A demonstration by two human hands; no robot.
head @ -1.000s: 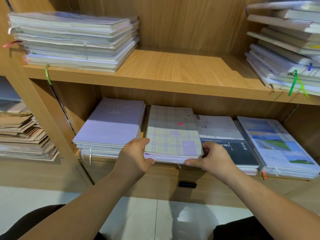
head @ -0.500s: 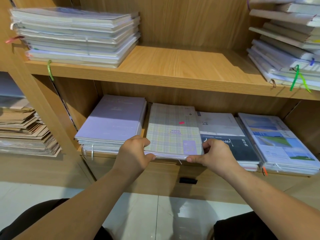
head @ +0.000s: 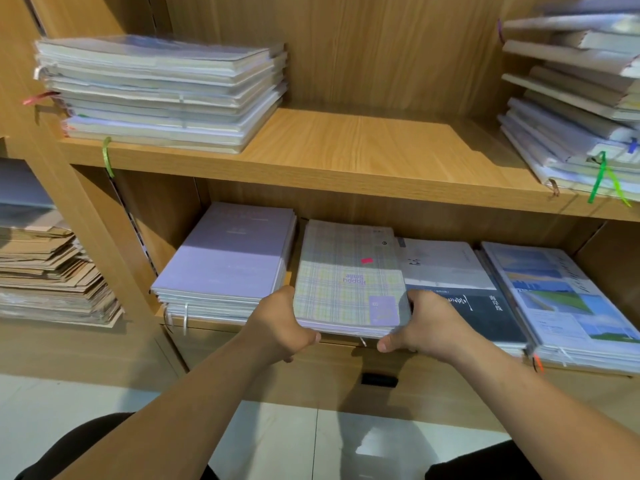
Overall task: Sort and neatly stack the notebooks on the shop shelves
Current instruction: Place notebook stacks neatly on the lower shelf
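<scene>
I hold the plaid stack (head: 346, 282) of notebooks at its near end with both hands, and it lies flat on the lower shelf (head: 225, 336), second pile from the left. My left hand (head: 280, 323) curls round the stack's near-left corner, the thumb tucked along the front edge just under the bottom notebook. My right hand (head: 426, 323) grips the near-right corner in the same way, its thumb pointing inward below the front edge and its fingers wedged between this stack and the next. The top cover is a pale yellow and lilac check with a small pink sticker and a lilac label at the near-right corner. Just beside it on the left sits the lilac stack (head: 228, 258), with a narrow strip of bare wood between the two. On the right, touching or nearly so, lies the grey-and-black stack (head: 450, 271), and beyond that the landscape-cover stack (head: 561, 299). On the upper shelf (head: 363, 143) a tall pile of wrapped notebooks (head: 162, 91) sits at the left and an untidy slanting pile (head: 571, 109) at the right, well apart. In the bay to the far left is a heap of brown paper covers (head: 48, 271).
</scene>
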